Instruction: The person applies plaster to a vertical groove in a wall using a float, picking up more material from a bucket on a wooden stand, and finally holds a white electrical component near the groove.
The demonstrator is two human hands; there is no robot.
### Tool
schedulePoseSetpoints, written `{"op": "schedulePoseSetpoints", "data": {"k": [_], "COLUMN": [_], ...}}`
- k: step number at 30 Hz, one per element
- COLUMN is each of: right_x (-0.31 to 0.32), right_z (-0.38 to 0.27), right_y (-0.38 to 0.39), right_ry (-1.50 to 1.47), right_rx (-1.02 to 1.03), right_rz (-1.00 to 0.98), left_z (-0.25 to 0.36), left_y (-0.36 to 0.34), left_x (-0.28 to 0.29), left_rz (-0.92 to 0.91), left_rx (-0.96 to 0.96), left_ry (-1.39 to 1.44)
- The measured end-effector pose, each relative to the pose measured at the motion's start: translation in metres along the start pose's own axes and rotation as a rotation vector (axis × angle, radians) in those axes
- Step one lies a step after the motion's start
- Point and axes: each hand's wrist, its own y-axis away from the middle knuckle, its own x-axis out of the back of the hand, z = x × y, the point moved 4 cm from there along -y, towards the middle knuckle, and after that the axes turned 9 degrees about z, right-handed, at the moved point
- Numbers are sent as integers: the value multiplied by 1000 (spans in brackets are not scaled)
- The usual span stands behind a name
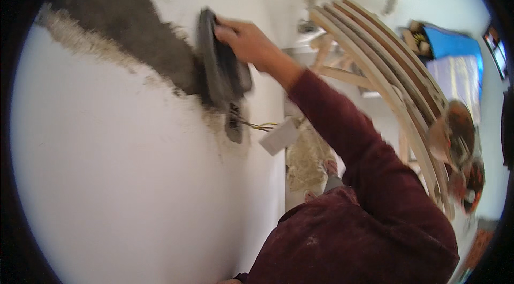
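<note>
My right hand (249,43) grips a dark plastering float (214,67), blurred by motion. The float's face is turned to the white wall (107,177), over the lower end of a dark, damp-looking strip of mortar (128,29). That strip runs down from the upper left, with rough, sandy edges. Just below the float is a small recess (234,122) in the wall. Thin wires (259,125) come out of it to a white rectangular plate (279,137). At the bottom edge, only a sliver of my left hand (230,282) shows; its fingers are hidden.
To my right, long wooden boards (385,69) rest on a wooden trestle (324,51). Mortar-stained buckets (455,134) stand beside the boards. Farther back are a blue covering (455,43) and a small open box (416,37). The floor (305,161) near my feet is dusty.
</note>
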Motion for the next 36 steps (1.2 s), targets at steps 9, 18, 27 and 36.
{"op": "schedulePoseSetpoints", "data": {"k": [9,18,27,36], "right_x": [166,440,625,632], "right_z": [-43,-160,-12,-64], "right_y": [140,235,353,369], "right_ry": [199,1992,1849,1722], "right_rx": [-26,-522,-571,-592], "right_rz": [198,-220,-383,-438], "left_z": [17,-19,6,13], "left_y": [23,17,-53,-50], "left_x": [2,30,41,46], "left_rz": [131,182,-208,-346], "left_rx": [162,78,-74,-156], "left_ry": [180,112,-218,-371]}}
